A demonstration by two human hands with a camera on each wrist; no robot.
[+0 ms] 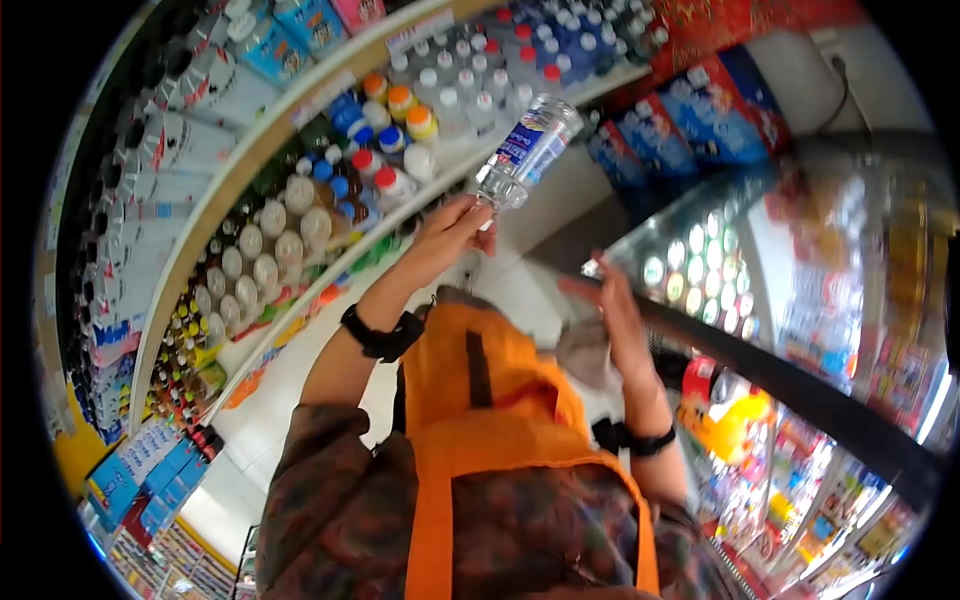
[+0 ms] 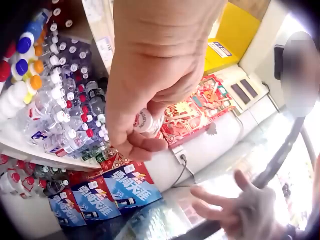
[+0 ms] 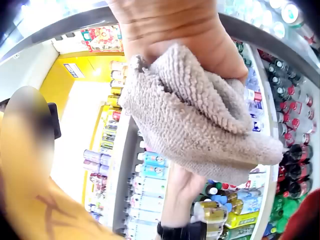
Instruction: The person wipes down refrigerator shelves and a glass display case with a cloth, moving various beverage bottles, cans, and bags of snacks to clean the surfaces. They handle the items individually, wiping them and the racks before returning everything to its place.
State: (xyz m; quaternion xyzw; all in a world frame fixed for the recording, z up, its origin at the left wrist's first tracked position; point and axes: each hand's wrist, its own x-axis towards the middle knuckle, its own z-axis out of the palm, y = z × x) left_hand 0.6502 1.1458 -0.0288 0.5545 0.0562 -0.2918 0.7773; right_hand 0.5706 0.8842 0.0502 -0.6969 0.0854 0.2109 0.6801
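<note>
My left hand point(image 1: 455, 235) grips a clear plastic bottle point(image 1: 525, 150) with a blue label by its neck end, the body slanting up and away in the head view. From the left wrist, the white bottle cap point(image 2: 143, 121) shows between thumb and fingers. A grey towelling cloth point(image 3: 195, 120) is bunched in my right hand point(image 1: 622, 315) and hangs from it, covering most of the fingers in the right wrist view. Some of that hand's fingers point(image 2: 215, 197) stick out, spread, in the left wrist view.
Tiered shelves point(image 1: 285, 110) packed with capped bottles curve along the left. Blue and red drink cartons point(image 1: 690, 115) stand at the upper right. A glass-topped case with a dark rail point(image 1: 790, 370) runs beside my right arm. An orange apron point(image 1: 490, 400) covers my front.
</note>
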